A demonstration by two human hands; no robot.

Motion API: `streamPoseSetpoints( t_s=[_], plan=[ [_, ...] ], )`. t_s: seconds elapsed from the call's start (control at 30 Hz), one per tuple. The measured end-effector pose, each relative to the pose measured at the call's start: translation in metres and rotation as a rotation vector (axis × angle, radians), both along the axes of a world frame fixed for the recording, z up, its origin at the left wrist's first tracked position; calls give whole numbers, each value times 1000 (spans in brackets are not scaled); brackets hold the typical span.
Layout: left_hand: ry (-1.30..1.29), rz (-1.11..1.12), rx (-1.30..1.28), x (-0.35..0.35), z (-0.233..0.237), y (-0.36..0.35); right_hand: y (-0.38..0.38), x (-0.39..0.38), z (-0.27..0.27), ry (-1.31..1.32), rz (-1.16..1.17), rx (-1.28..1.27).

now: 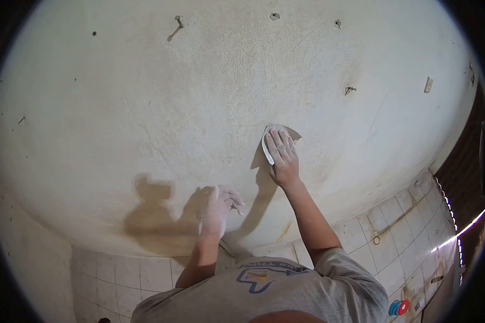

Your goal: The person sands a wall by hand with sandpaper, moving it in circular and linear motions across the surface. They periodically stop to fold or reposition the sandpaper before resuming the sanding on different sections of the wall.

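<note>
A curled, pale sheet (267,146), which looks like sandpaper, lies against the off-white wall (210,97). My right hand (283,156) presses it flat to the wall, fingers pointing up and close together. Lower and to the left, my left hand (221,211) is raised near the wall, coated in white dust, with its fingers loosely bent and apart. Nothing shows in it. Shadows of my head and arms fall on the wall around both hands.
A bolt (179,22) and a metal hook (350,90) stick out of the wall. A small switch plate (428,84) is at the right. White tiles (126,272) run along the bottom. A blue and red round object (399,308) sits at the lower right.
</note>
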State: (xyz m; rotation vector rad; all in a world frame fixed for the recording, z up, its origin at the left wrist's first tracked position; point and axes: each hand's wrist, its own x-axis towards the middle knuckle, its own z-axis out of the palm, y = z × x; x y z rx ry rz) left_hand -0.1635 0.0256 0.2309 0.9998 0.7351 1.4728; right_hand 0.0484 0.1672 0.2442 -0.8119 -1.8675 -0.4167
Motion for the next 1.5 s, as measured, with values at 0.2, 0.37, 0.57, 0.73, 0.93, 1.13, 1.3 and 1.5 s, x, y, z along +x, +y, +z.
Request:
streamPoseSetpoints(
  t_s=[0.2,0.37,0.57,0.73,0.93,1.13,1.3,1.5],
  plan=[
    [22,-109,155,-8,2,-8,1,-7,121,49,9,154],
    [-26,-242,235,-10,-11,-9,2,-17,208,59,29,247],
    [265,15,74,-16,1,-19,-13,-21,98,111,142,54],
    [20,129,183,-30,21,-20,0,-4,48,143,-11,56],
    [129,166,69,-34,6,-34,-9,-9,186,178,6,199],
    [281,-128,109,-36,-66,-39,-23,-42,139,226,69,116],
    [195,-253,149,-44,-118,-24,-54,-70,-26,230,-68,-66],
    [219,-139,85,-47,-103,-22,-36,-74,29,241,-66,86]
  ],
)
